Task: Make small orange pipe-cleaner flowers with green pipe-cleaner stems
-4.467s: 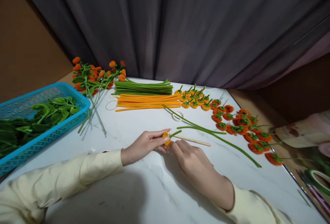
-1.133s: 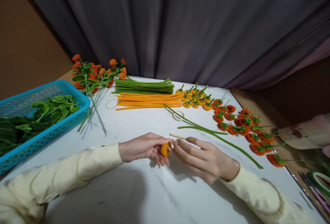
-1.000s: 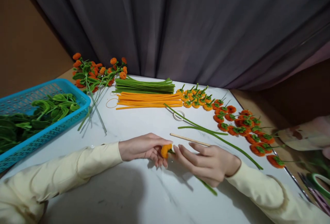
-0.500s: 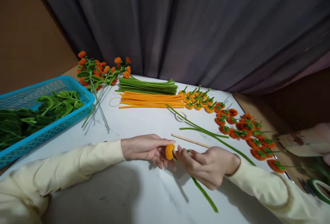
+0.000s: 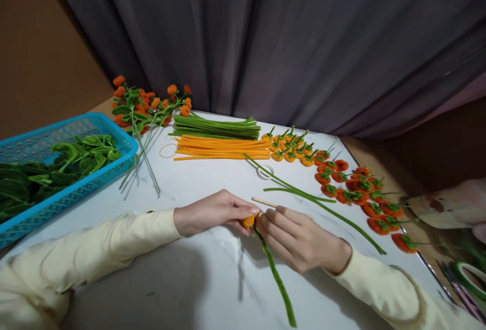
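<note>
My left hand (image 5: 218, 211) pinches a small yellow-orange pipe-cleaner flower head (image 5: 248, 221) between thumb and fingers. At the flower's base, the fingers of my right hand (image 5: 306, 241) are closed on a green pipe cleaner (image 5: 279, 282), whose long end hangs down toward me. The fingertips of both hands almost meet, hiding the joint between flower and green strand. A thin wooden stick (image 5: 265, 202) shows just behind my right fingers, its far part covered by that hand. Loose green pipe cleaners (image 5: 319, 199) lie beyond my right hand.
A blue basket (image 5: 131, 149) of green leaves stands left, near finished orange flowers (image 5: 142, 110). Green (image 5: 220, 127) and orange (image 5: 224, 147) pipe-cleaner bundles lie at the back, beside a white tape roll (image 5: 265, 171). Yellow (image 5: 290, 155) and orange flower heads (image 5: 379, 226) line the right; green tape (image 5: 474, 279) lies beyond.
My right hand has moved closer to the flower and left fingertips. The green strand's free end has swung left and now hangs nearer to me. My left fingers have closed more over the flower.
</note>
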{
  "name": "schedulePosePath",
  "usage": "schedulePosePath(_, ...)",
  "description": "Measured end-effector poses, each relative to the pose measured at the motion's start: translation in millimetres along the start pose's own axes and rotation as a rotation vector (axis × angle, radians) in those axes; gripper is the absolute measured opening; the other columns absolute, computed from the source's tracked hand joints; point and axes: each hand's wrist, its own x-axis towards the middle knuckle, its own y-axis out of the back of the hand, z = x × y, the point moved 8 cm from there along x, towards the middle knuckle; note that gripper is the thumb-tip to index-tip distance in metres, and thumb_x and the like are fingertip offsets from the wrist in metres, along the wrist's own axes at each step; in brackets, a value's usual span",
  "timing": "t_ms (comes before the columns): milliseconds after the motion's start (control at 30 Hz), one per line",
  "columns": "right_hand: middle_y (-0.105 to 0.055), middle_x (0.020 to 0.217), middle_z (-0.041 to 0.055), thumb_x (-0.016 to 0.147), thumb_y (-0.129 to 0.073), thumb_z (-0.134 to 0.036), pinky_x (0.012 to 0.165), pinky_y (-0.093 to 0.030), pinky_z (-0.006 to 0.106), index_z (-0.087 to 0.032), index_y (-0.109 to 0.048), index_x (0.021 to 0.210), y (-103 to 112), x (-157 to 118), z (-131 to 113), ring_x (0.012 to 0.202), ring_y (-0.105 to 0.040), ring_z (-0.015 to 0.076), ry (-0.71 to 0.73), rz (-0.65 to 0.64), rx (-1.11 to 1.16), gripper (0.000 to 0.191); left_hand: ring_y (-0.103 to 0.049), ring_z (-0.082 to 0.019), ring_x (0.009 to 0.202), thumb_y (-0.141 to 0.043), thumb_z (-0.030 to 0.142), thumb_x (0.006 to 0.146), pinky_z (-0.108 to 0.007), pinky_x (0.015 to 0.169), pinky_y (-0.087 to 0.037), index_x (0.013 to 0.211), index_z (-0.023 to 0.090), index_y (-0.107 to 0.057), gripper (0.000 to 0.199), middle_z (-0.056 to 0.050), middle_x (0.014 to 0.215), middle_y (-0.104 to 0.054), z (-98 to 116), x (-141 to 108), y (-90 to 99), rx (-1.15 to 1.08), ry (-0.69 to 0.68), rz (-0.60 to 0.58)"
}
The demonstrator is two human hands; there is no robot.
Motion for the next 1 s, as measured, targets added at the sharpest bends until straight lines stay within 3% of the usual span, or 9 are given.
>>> schedulePosePath(133,-0.062,0.070,0.0108,0.089,-0.033,-0.005,0.060,-0.048,0.035,-0.008,-0.062,0.081,-4.8,0.4,2.1,0.068,-0.058,0.0200,-0.076,-0.020,0.050,0.030,-0.056,-0.012,0.067,-0.054,0.041,0.084,-0.026,0.072,-0.047,0.079,0.011,-0.069,0.033,-0.003,0.070,-0.062,6.4,-0.8,1.0,0.142,-0.085,0.033)
schedulePosePath(233,-0.061,0.069,0.0110,0.088,-0.034,-0.004,0.058,-0.048,0.035,-0.007,-0.061,0.086,-4.9,1.7,5.1,0.065,-0.055,0.0200,-0.169,-0.017,0.098,0.027,-0.056,-0.013,0.069,-0.048,0.040,0.087,-0.025,0.071,-0.046,0.084,0.013,-0.069,0.035,-0.003,0.072,-0.063,13.2,-2.3,-0.4,0.283,-0.163,0.058)
schedulePosePath(433,-0.061,0.070,0.0101,0.089,-0.034,-0.005,0.056,-0.050,0.031,-0.008,-0.057,0.094,-3.6,-2.9,15.6,0.065,-0.056,0.0190,-0.459,0.038,0.279,0.024,-0.058,-0.020,0.101,-0.045,0.038,0.089,-0.029,0.091,-0.044,0.108,0.017,-0.067,0.036,-0.003,0.103,-0.069,18.7,-7.6,0.8,0.473,-0.291,0.203)
schedulePosePath(600,-0.065,0.086,0.0101,0.086,-0.041,-0.006,0.067,-0.053,0.031,-0.015,-0.055,0.105,-8.6,-16.9,22.9,0.077,-0.061,0.0187,-0.684,0.189,0.531,0.026,-0.062,-0.020,0.097,-0.044,0.037,0.090,-0.029,0.088,-0.047,0.116,0.021,-0.063,0.036,-0.004,0.114,-0.066,18.4,-15.0,3.3,0.605,-0.374,0.336)
schedulePosePath(700,-0.067,0.082,0.0074,0.086,-0.047,-0.011,0.066,-0.054,0.029,-0.017,-0.062,0.095,-13.7,-21.4,30.2,0.075,-0.064,0.0176,-0.880,0.276,0.729,0.019,-0.063,-0.018,0.091,-0.043,0.032,0.091,-0.026,0.083,-0.048,0.121,0.024,-0.058,0.034,-0.003,0.110,-0.067,18.9,-19.5,1.9,0.685,-0.477,0.385)
schedulePosePath(767,-0.067,0.071,0.0048,0.084,-0.053,-0.019,0.059,-0.053,0.026,-0.017,-0.066,0.082,-21.5,-27.6,36.2,0.063,-0.063,0.0161,-1.097,0.331,0.890,0.013,-0.062,-0.017,0.093,-0.042,0.029,0.092,-0.025,0.084,-0.047,0.125,0.023,-0.054,0.036,-0.004,0.109,-0.067,18.5,-22.1,-0.5,0.740,-0.554,0.403)
schedulePosePath(900,-0.062,0.055,0.0017,0.076,-0.065,-0.032,0.055,-0.051,0.025,-0.014,-0.065,0.060,-50.9,-40.0,30.9,0.052,-0.058,0.0137,-1.532,0.336,1.333,0.024,-0.056,-0.017,0.106,-0.040,0.023,0.093,-0.027,0.090,-0.044,0.131,0.020,-0.047,0.039,-0.006,0.121,-0.061,15.5,-25.7,-6.0,0.824,-0.674,0.398)
schedulePosePath(1000,-0.062,0.056,0.0023,0.069,-0.071,-0.033,0.057,-0.049,0.024,-0.012,-0.066,0.057,-63.5,-41.4,22.7,0.053,-0.055,0.0112,-1.659,0.382,1.613,0.024,-0.055,-0.017,0.109,-0.039,0.021,0.093,-0.027,0.092,-0.043,0.131,0.021,-0.047,0.039,-0.006,0.123,-0.059,14.3,-26.4,-7.2,0.851,-0.703,0.393)
